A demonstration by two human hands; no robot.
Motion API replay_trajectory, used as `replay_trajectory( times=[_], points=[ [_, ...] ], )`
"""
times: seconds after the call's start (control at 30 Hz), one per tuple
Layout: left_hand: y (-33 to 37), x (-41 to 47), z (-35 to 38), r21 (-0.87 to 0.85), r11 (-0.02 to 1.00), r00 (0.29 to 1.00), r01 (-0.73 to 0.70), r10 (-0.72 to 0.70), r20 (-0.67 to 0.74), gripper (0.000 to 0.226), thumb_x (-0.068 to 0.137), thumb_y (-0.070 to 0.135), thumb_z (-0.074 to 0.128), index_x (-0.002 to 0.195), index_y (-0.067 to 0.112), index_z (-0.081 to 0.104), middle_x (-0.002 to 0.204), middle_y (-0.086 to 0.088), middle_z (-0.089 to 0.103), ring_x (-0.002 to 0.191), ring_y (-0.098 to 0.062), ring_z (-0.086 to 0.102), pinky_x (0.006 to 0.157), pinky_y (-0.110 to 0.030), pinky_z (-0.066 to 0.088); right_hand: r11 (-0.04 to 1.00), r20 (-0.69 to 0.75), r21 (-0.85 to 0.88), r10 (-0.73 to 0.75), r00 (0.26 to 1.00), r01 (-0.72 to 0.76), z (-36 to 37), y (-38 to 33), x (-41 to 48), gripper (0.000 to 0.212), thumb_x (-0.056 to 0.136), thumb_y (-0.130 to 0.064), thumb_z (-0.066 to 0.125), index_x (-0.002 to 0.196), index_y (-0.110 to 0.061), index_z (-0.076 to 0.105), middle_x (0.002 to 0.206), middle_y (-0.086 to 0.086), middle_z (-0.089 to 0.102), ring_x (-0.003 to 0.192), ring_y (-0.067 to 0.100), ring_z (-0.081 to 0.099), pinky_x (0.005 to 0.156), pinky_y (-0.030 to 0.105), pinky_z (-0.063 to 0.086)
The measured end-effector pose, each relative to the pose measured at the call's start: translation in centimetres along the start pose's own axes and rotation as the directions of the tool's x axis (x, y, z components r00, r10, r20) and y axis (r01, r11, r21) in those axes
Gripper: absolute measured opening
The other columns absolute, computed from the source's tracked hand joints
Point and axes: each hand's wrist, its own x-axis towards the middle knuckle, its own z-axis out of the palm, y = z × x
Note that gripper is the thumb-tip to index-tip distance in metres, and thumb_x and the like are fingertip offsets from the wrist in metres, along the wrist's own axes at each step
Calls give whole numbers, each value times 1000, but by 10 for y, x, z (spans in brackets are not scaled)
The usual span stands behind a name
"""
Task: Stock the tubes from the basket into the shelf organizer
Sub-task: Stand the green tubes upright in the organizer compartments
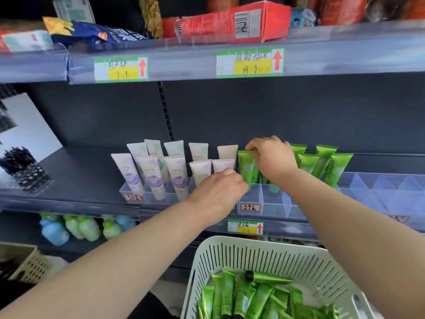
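A pale green slotted basket at the bottom holds several green tubes. On the middle shelf a clear plastic organizer holds several green tubes standing upright in its back compartments. My right hand pinches the top of one green tube standing in the organizer's left back slot. My left hand has its fingers curled at the front edge of that same section, just left of the tube's base; whether it holds anything is hidden.
Several white and purple tubes stand in a clear organizer to the left. Clear compartments stretch to the right. The upper shelf carries a red box and bags. Bottles lie on the lower shelf; a beige crate sits at lower left.
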Motion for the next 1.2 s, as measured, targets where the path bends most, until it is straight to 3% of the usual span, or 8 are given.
replay_trajectory(
  times=[0.33,0.57,0.77,0.93,1.07,1.2],
  points=[
    [14,-4,15,-16,1000,1000,-1,1,7,35,87,-3,50,117,11,60,115,-4,56,113,-21,43,84,-38,46,998,-137,38,-43,990,49,-7,3,-35,29,89,-14,59,117,-22,61,112,3,62,105,28,50,78,40,38],
    [36,-20,50,-30,999,998,-35,36,52,29,89,2,52,115,13,61,112,-3,58,111,-22,46,83,-36,46,996,-107,84,-12,994,21,11,11,-106,27,86,-12,63,111,-20,65,107,4,64,101,31,54,77,41,40],
    [52,-42,106,-116,993,986,8,12,165,34,84,-2,55,113,14,63,104,-2,58,106,-22,48,81,-37,48,997,54,75,23,998,-27,52,25,-173,25,86,-14,61,110,-21,66,105,2,64,101,30,54,77,41,39],
    [65,-61,154,-212,962,955,171,-109,276,33,82,-5,57,107,15,65,101,-2,63,102,-22,53,81,-36,48,996,244,29,76,967,-85,87,40,-216,30,88,-19,59,116,-28,62,115,-2,61,110,25,52,84,40,39],
    [78,-77,185,-301,908,925,291,-187,332,30,88,6,62,115,18,66,113,-2,65,107,-20,59,92,-34,47,988,441,-34,152,885,-153,112,55,-247,31,90,-20,54,118,-33,57,118,-5,59,114,21,48,87,38,38],
    [85,-85,203,-334,868,887,367,-219,407,31,89,11,63,119,19,64,121,-2,62,113,-19,57,100,-35,45,975,638,-116,218,739,-187,134,63,-273,35,90,-21,54,124,-31,54,126,-3,57,122,22,42,98,43,36]
  ],
)
